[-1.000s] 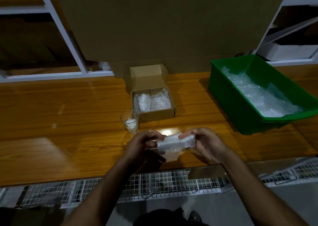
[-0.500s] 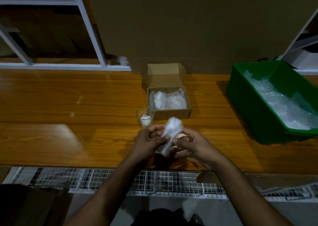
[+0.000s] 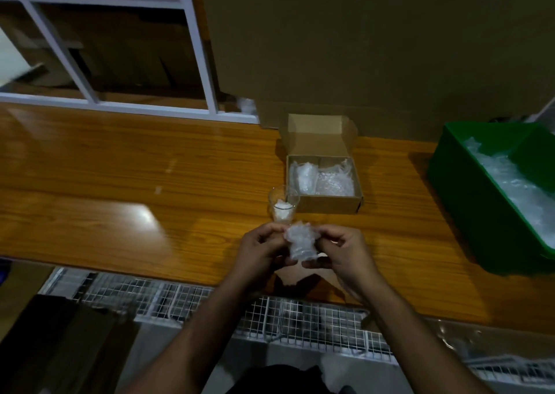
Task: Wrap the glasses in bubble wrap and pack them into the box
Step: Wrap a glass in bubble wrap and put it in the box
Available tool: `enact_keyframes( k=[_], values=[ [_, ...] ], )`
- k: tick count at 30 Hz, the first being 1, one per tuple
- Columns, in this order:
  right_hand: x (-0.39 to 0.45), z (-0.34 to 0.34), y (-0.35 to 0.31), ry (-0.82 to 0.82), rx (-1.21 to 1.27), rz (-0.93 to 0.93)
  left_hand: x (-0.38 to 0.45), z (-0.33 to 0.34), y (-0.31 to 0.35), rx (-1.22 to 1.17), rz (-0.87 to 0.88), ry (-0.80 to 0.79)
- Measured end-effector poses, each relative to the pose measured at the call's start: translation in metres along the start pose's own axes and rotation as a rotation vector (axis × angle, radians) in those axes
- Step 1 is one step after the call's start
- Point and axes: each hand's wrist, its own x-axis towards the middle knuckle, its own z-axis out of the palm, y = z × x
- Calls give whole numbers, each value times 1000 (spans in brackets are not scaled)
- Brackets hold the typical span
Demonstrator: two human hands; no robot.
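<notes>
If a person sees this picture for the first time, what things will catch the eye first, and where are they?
First, the two hands, left hand and right hand, gripping a bubble-wrapped bundle above the near edge of the wooden table. Just behind stands a bare glass beside the open cardboard box, which already holds wrapped pieces. At far right is a green bin of bubble wrap.

Your count on the worktop (image 3: 120,168)

You have one bubble-wrapped glass in hand (image 3: 301,241), one bare clear glass (image 3: 283,203), two wrapped bundles (image 3: 322,179) in one open cardboard box (image 3: 329,205), and one green plastic bin (image 3: 468,195).
</notes>
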Motion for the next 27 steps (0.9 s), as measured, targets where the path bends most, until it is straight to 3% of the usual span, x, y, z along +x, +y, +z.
enact_keyframes(
  k=[6,10,13,15,18,22,27],
  values=[
    [9,5,-7,-18,151,87,-1,-12,5,-44,39,-9],
    [30,3,-23,-22,-334,-107,5,-27,9,38,128,-76],
    [58,4,-46,150,-618,-313,22,-39,8,280,323,70],
    [72,9,-61,172,-748,-412,40,-44,7,521,418,123],
    [86,22,-67,48,-908,-412,68,-46,6,644,358,94],
    [102,35,-62,-140,-1327,-440,87,-42,0,702,379,6],
    [110,57,-61,-257,-1742,-364,93,-42,-1,664,364,8]
  ],
)
